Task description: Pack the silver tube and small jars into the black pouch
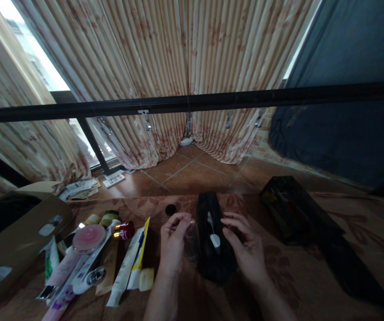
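Note:
A black pouch (212, 265) lies lengthwise in front of me with its top open. Inside it shows a white item with a narrow neck (214, 240). My left hand (173, 236) is closed just left of the pouch, thumb and forefinger pinched at the top of a clear plastic item (191, 245), whose exact kind I cannot make out. On the pouch's right edge, my right hand (247, 243) grips the fabric between thumb and fingers. A small round black cap (171, 209) sits beyond my left hand.
Left of my hands lie several tubes and toiletries, including a pink round-topped container (89, 238), a dark red jar (124, 230) and a white tube (125, 267). A cardboard box (27, 236) stands far left. Another black bag (288, 214) with a long flap lies right.

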A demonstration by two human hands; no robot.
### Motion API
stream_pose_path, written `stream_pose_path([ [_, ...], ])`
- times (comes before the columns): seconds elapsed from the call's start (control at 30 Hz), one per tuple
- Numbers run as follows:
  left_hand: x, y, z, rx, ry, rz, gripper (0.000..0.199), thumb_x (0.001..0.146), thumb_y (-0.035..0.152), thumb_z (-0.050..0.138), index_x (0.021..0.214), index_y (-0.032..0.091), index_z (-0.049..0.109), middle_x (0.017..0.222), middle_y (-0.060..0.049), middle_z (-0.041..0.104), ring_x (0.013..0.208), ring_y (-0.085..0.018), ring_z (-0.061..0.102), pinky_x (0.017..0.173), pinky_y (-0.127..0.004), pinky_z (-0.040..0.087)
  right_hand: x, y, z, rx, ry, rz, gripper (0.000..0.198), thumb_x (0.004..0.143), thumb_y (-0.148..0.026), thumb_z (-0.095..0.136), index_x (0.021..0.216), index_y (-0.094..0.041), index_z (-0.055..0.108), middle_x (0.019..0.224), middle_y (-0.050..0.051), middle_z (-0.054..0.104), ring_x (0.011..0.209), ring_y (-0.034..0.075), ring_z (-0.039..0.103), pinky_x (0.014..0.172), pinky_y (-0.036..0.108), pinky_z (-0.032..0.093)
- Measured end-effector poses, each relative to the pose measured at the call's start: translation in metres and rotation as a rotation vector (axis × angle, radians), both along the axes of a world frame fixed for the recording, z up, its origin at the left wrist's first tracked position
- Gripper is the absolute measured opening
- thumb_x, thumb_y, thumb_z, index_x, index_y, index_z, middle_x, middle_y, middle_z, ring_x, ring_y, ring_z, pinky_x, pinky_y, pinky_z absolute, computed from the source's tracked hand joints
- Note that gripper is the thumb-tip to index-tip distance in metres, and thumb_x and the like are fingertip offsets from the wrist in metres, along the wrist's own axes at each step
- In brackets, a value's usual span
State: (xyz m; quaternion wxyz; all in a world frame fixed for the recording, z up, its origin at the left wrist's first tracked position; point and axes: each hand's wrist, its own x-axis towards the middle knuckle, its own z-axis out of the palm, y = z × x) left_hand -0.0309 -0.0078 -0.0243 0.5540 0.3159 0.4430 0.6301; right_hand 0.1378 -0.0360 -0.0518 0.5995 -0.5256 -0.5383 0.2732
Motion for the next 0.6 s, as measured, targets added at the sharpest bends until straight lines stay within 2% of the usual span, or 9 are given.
stream_pose_path([
  [0.6, 0.0014, 0.0033, -0.0023, 0.024, 0.083, 0.000, 0.024, 0.068, 0.038, 0.081, 0.074, 0.016, 0.074, 0.068, -0.002, 0.071, 0.062, -0.012, 0.062, 0.060, -0.021, 0.046, -0.0003, -0.0001, -0.0005, 0.005, 0.001, -0.004, 0.015, 0.086, -0.034, 0.066, 0.093, -0.026, 0.076, 0.119, 0.008, 0.065, 0.112, 0.025, 0.062, 0.088, 0.037, 0.051],
])
